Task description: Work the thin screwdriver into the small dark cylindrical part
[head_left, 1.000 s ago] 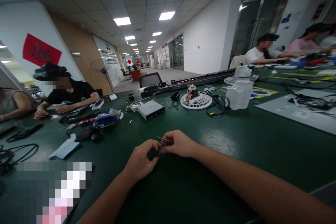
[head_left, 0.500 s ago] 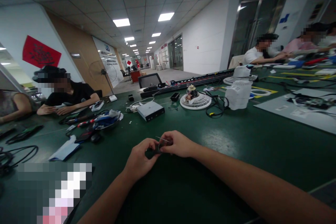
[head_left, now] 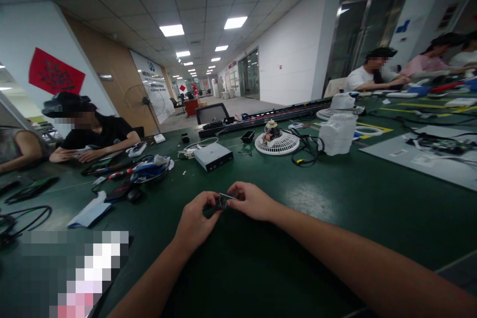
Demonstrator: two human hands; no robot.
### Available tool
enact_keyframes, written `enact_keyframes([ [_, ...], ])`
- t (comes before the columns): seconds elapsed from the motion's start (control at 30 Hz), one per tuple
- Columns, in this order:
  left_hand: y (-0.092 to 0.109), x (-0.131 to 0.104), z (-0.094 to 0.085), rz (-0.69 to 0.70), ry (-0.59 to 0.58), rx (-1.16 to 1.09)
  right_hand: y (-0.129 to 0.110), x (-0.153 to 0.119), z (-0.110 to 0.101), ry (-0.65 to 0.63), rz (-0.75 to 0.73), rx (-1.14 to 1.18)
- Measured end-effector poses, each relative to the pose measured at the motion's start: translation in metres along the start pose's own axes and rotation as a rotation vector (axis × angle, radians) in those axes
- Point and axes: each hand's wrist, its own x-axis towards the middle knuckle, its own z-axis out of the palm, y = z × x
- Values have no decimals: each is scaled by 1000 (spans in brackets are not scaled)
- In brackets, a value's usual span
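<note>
My left hand (head_left: 196, 218) is closed round a small dark part (head_left: 221, 202) with a round end that faces my right hand. My right hand (head_left: 253, 201) pinches a thin metal rod (head_left: 228, 196) and has its fingertips at the edge of the dark part. Both hands are just above the green table (head_left: 283, 258), near the middle of the view. Beyond them lies a silver disc drive (head_left: 213, 156) with a black front. What exactly the dark part is cannot be made out.
A white fan base (head_left: 278, 144) with an exposed motor and a white housing (head_left: 338, 134) stand at the back right. Tools and a blue cloth (head_left: 149, 168) lie to the left, beside a pale blue sheet (head_left: 89, 211). People sit at both sides.
The dark part has been turned, so its round end now shows more. My right hand's fingers have shifted slightly up and the rod lies closer over the part.
</note>
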Motion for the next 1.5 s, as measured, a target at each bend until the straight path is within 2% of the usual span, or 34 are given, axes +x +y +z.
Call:
enact_keyframes([
  [0.07,-3,2,-1,-62,27,32,-1,-2,-8,70,-83,-208],
  [0.17,-8,3,-4,-136,50,71,-2,-3,-18,19,-206,-368],
  [0.27,-12,2,-4,-147,28,52,-3,-4,-22,-18,-312,-486],
  [0.37,-12,1,-2,-109,-42,-15,-5,-4,-23,-29,-342,-596],
  [0.47,-10,0,-1,-115,-54,-36,-6,-6,-23,-17,-348,-664],
  [0.63,-8,0,-2,-101,-42,-34,-7,-8,-24,-74,-377,-586],
  [0.77,-8,1,-3,-101,-60,-29,-7,-7,-23,-16,-296,-657],
  [0.93,-9,0,-1,-106,-94,-55,-3,-7,-21,-96,-343,-568],
  [1.07,-7,0,-2,-101,-98,-71,1,-6,-21,-14,-291,-565],
  [1.23,-7,0,-2,-115,-105,-65,1,-5,-20,-119,-298,-462],
  [1.4,-9,-2,2,-142,-100,-134,-3,-6,-18,4,-229,-570],
  [1.5,-8,-2,2,-167,-85,-126,-6,-8,-19,-74,-265,-566],
])
